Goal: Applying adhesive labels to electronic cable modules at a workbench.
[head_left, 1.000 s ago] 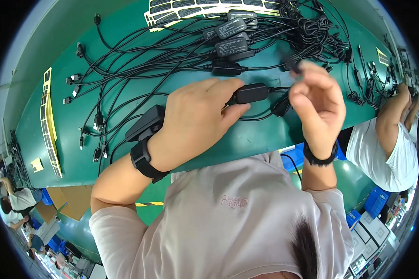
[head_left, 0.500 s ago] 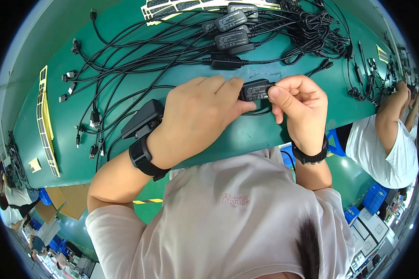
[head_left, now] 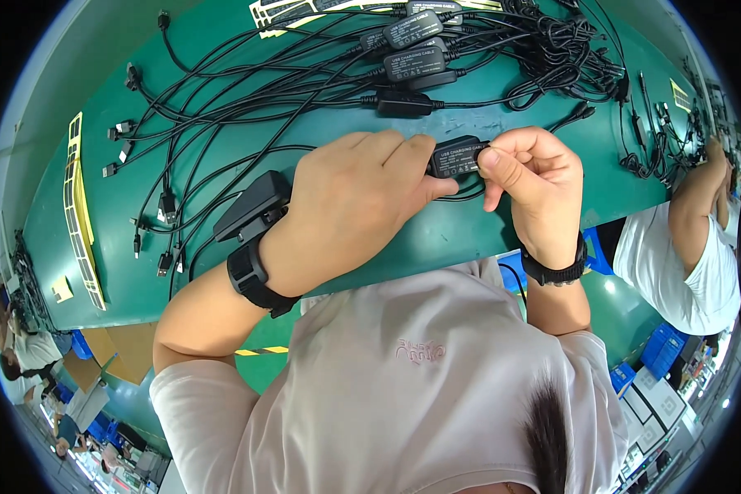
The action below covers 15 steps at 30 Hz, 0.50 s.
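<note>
Left hand (head_left: 358, 193): back upward, thumb and fingers closed on the left end of a black rectangular plastic cable box (head_left: 454, 163).
Right hand (head_left: 537, 185): thumb and forefinger pinched together at the box's right end, the other fingers curled.
Cable box: between the two hands, just above the near part of a smooth green tabletop (head_left: 436, 239) — its upper face bears a black label with pale print (head_left: 459, 156).
Wrists: a black fabric strap (head_left: 255, 276) on the left one, with a black wedge-shaped device (head_left: 253, 206) beside it; a black band (head_left: 556, 267) on the right one.
Far middle: a group of black labelled cable boxes (head_left: 414, 64), partly overlapping; a black plain-faced box (head_left: 403, 103) lies nearest the hands.
Far right: a dense tangle of thin black cables (head_left: 552, 49).
Left side: black cable ends with metal plugs (head_left: 111, 170) fanned out; farther left, a narrow yellow-edged strip of black labels (head_left: 81, 222) — a small yellow paper scrap (head_left: 62, 288) near it.
Far edge: pale-backed sheets of black labels (head_left: 292, 18).
</note>
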Available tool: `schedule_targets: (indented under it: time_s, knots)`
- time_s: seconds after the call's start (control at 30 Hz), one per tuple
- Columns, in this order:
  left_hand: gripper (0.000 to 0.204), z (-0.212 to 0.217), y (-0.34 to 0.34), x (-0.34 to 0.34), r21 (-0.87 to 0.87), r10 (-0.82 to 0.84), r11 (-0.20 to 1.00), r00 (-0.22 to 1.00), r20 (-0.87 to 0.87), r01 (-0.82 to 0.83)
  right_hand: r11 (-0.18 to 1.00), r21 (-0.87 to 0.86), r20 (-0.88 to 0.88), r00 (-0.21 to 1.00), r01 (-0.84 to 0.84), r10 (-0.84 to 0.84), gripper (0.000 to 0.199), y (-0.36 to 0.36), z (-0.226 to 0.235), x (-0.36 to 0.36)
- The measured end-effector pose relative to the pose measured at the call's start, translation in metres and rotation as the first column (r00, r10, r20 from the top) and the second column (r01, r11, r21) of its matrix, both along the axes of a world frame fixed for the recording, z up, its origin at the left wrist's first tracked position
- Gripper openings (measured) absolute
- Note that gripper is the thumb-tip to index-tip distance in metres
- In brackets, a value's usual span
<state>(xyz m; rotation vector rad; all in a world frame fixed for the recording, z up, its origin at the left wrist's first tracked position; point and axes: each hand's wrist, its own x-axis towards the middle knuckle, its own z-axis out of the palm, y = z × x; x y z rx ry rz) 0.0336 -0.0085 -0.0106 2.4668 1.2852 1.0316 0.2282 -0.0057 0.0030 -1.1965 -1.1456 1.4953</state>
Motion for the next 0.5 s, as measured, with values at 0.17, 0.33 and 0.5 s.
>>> schedule_targets:
  time_s: [0.17,0.33,0.5]
  knots:
    - [0.035,-0.0006,0.0000,-0.0008,0.007,-0.005,1.000,1.000,0.007,0.005,1.000,-0.008,-0.008,1.000,-0.007,0.007,0.007,0.0002,0.0003,-0.0006]
    - [0.035,0.0001,-0.0013,-0.0011,0.001,-0.007,1.000,1.000,0.001,0.007,1.000,-0.004,-0.002,1.000,-0.010,0.010,0.007,-0.0006,0.0003,-0.0012]
    - [0.035,-0.0005,-0.0011,-0.0012,0.007,-0.006,1.000,1.000,0.007,0.006,1.000,0.006,0.011,1.000,-0.009,0.009,0.006,0.0000,-0.0021,-0.0018]
